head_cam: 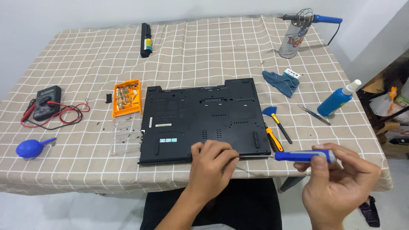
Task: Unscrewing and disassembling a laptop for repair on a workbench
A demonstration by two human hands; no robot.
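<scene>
A black laptop (204,117) lies upside down on the checked tablecloth. My left hand (211,166) rests on its near edge, fingers curled against the casing. My right hand (341,183) grips a blue-handled screwdriver (302,156), held level with its tip pointing left at the laptop's near right corner. Whether the tip touches the casing I cannot tell.
An orange bit case (126,98) with its clear lid and loose screws lies left of the laptop. A multimeter (47,102), blue air blower (32,148), battery pack (146,40), orange-handled tool (273,140), brush (277,121), cloth (281,81), tweezers (314,115), spray bottle (338,100) and soldering iron stand (294,36) surround it.
</scene>
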